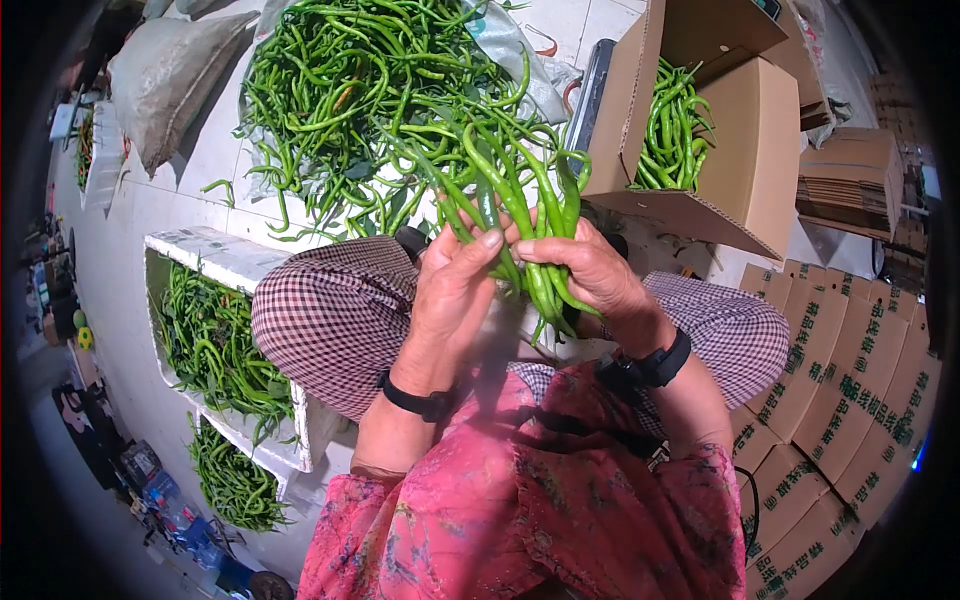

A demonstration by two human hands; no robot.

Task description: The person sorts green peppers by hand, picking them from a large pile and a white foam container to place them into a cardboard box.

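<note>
Long green chili peppers [515, 195] fan out between my two hands, above my lap. My left hand [453, 270] is closed around a few of them, thumb laid across the stems. Around the larger part of the bunch, my right hand [590, 262] is wrapped, with pepper tips hanging below the fingers. Both hands nearly touch at the thumbs. Just beyond them lies a big heap of green peppers [340, 90] on a white plastic sheet [505, 45]. At the upper right, an open cardboard box [755, 140] holds more peppers [672, 135], laid lengthwise.
On the left, a white foam box [215, 258] lies tipped, full of peppers, with another pepper pile [235, 480] below it. A stuffed sack [170, 85] leans at the upper left. Flattened cartons [840, 380] are stacked at the right, and a dark flat device [590, 95] stands beside the open box.
</note>
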